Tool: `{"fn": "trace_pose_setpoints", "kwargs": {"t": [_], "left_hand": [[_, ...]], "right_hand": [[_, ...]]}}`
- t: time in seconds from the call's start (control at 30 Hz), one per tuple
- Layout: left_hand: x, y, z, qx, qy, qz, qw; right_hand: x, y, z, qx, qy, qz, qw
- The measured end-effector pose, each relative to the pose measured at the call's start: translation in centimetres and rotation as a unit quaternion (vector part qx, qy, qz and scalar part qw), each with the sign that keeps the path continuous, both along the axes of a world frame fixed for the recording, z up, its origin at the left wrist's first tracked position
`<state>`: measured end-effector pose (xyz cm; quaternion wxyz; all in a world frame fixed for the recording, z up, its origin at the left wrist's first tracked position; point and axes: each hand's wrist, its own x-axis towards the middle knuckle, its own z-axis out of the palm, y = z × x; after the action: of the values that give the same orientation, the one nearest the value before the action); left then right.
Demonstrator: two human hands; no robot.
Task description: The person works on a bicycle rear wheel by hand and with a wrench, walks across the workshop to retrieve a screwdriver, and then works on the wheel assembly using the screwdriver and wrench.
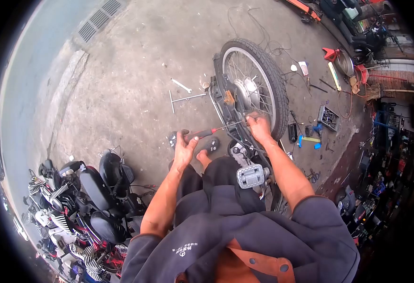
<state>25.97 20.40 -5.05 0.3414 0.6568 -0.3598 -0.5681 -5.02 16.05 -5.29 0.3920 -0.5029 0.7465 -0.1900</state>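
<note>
My left hand [185, 147] is closed around the dark handle of a screwdriver [204, 135] with a red collar. Its thin metal shaft points right, toward the swingarm of an electric bike. My right hand [259, 126] is at the shaft's far end, beside the rear wheel [277, 80]; its fingers are bent together, and what they pinch is hidden. The spoked wheel has a silver hub [247, 92] and stands upright in the frame. Nearer my knees is a grey pedal [252, 176].
A wrench [181, 85] and a T-handle wrench [188, 98] lie on the concrete left of the wheel. To the right are a metal tool box [329, 117], a blue-and-yellow tool [309, 139] and a red jack stand [330, 54]. Parked scooters [98, 188] crowd the lower left.
</note>
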Motion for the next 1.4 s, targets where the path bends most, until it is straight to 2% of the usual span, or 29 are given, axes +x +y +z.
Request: {"fn": "trace_pose_setpoints", "kwargs": {"t": [0.03,0.13,0.23,0.33,0.4,0.43,0.47,0.5,0.53,0.57,0.6,0.63,0.73,0.77,0.8,0.87,0.97,1.07,1.1,1.13,1.17,1.2,1.33,1.4], "left_hand": [[0.0,0.2,0.1,-0.011,-0.004,-0.005,1.0],[0.3,-0.8,1.1,0.162,0.073,0.022,0.984],[0.9,-0.9,0.7,0.381,0.187,0.037,0.905],[0.2,-0.4,1.7,0.31,0.077,0.01,0.948],[-0.6,0.0,3.8,0.155,0.088,0.041,0.983],[0.3,0.7,1.8,0.162,0.081,0.004,0.984],[0.3,1.0,0.7,0.131,0.089,0.013,0.987],[0.2,1.3,-0.4,0.113,0.096,0.032,0.988],[-0.1,0.6,1.3,0.103,0.056,0.023,0.993],[-0.5,0.1,2.7,0.125,0.082,0.059,0.987],[-0.8,-0.3,3.7,0.167,0.084,0.088,0.978],[-1.0,-0.3,3.3,0.194,0.105,0.12,0.968],[-0.2,-0.6,1.7,0.258,0.142,0.108,0.95],[0.0,-0.7,2.2,0.208,0.104,0.062,0.97],[0.1,-0.6,1.9,0.101,0.029,0.019,0.994],[0.2,0.5,1.9,-0.115,-0.118,-0.059,0.985],[2.0,-0.5,3.6,-0.173,-0.27,-0.296,0.9],[2.2,-0.5,3.8,-0.172,-0.271,-0.333,0.886],[1.9,-0.2,3.6,-0.18,-0.255,-0.298,0.902],[1.8,-0.2,3.5,-0.049,-0.108,-0.241,0.963],[1.6,-0.6,3.8,0.085,0.044,-0.175,0.98],[1.7,-1.1,4.0,0.216,0.192,-0.101,0.952],[2.4,-2.7,4.0,0.353,0.227,-0.076,0.904],[2.2,-2.6,4.2,0.208,0.134,-0.145,0.958]], "right_hand": [[0.0,-0.2,0.3,0.014,0.0,-0.001,1.0],[0.0,0.6,-0.5,0.011,-0.018,-0.022,1.0],[0.7,2.0,-0.2,-0.042,-0.021,-0.037,0.998],[0.1,2.3,-2.5,-0.014,-0.096,-0.101,0.99],[-0.7,1.4,-1.7,0.159,-0.058,-0.083,0.982],[0.0,1.2,0.3,0.097,-0.046,-0.07,0.992],[-0.5,1.2,-1.9,0.056,-0.041,-0.073,0.995],[-0.3,0.7,-1.0,0.073,-0.036,-0.073,0.994],[-0.4,0.8,-1.1,0.012,-0.01,-0.021,1.0],[0.3,0.5,0.3,0.071,0.055,-0.007,0.996],[0.5,0.6,0.3,0.07,0.096,0.03,0.993],[0.9,0.5,1.5,0.042,0.091,0.034,0.994],[0.8,1.1,0.0,0.002,0.056,-0.004,0.998],[0.9,1.1,-0.2,0.004,0.045,-0.033,0.998],[0.9,1.0,-0.5,0.001,0.039,-0.042,0.998],[0.9,1.2,-0.3,0.002,0.029,-0.053,0.998],[1.3,1.0,-0.3,0.029,0.049,-0.085,0.995],[1.9,0.5,1.3,0.056,0.057,-0.083,0.993],[1.7,0.3,1.2,0.051,0.062,-0.08,0.994],[1.6,0.4,0.8,0.047,0.066,-0.078,0.994],[2.0,0.7,1.0,0.045,0.07,-0.078,0.993],[2.3,0.7,1.1,0.043,0.064,-0.082,0.994],[2.4,0.8,1.2,0.033,0.067,-0.102,0.992],[2.3,1.0,0.7,0.029,0.082,-0.107,0.99]]}}
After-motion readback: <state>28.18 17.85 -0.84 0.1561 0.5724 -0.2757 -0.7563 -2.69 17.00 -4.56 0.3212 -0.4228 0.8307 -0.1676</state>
